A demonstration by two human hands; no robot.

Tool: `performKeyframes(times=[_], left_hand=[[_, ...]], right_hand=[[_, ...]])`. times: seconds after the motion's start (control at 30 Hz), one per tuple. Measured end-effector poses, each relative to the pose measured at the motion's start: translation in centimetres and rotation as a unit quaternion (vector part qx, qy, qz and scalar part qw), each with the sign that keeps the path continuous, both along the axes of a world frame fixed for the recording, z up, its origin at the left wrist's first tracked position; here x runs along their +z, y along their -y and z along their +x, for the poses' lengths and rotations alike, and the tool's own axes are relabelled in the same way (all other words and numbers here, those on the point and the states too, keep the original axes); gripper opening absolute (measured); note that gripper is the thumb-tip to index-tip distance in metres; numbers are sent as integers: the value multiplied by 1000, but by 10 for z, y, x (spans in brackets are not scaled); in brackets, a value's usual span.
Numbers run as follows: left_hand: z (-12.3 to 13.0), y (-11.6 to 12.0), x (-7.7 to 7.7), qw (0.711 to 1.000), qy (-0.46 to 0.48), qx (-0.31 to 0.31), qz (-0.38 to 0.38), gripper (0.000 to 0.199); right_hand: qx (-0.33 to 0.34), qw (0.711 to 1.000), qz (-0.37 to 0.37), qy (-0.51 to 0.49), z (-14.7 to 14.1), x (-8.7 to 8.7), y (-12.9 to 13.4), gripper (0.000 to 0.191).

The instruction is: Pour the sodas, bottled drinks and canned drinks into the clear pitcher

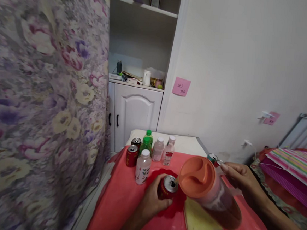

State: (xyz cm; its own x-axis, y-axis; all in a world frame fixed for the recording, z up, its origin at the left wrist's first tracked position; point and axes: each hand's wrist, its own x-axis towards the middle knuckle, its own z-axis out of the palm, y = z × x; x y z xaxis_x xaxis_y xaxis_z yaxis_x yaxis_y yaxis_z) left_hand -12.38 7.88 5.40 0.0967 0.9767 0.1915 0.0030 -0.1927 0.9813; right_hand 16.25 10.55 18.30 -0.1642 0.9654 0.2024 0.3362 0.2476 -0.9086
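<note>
My left hand (153,200) is wrapped around a red drink can (165,193) whose top is opened. In my right hand (240,176) is the handle of a clear pitcher (217,196) with an orange lid (198,177). The pitcher is tipped to the left, with its lid edge right beside the can's opening. Brown liquid (226,218) lies along its lower side. Whether liquid is running into the can is too small to tell. A dark red, wet-looking patch (174,205) spreads on the table cover around the can.
A yellow cloth (200,225) lies under the pitcher on the red table cover (120,204). White-capped bottles (142,167), green-capped bottles (146,144) and red cans (132,156) stand behind my left hand. More cans (212,157) are partly hidden behind the pitcher. A floral curtain (45,103) hangs left.
</note>
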Motion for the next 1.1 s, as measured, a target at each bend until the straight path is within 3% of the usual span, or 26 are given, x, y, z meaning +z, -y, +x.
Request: performKeyframes(times=[0.67, 1.1], left_hand=[[0, 1, 3, 1000, 14, -10, -3, 70], [-1, -2, -4, 999, 49, -22, 0, 70]], right_hand=[[2, 1000, 2, 6, -1, -1, 1, 58], [-9, 999, -5, -35, -2, -32, -2, 58]])
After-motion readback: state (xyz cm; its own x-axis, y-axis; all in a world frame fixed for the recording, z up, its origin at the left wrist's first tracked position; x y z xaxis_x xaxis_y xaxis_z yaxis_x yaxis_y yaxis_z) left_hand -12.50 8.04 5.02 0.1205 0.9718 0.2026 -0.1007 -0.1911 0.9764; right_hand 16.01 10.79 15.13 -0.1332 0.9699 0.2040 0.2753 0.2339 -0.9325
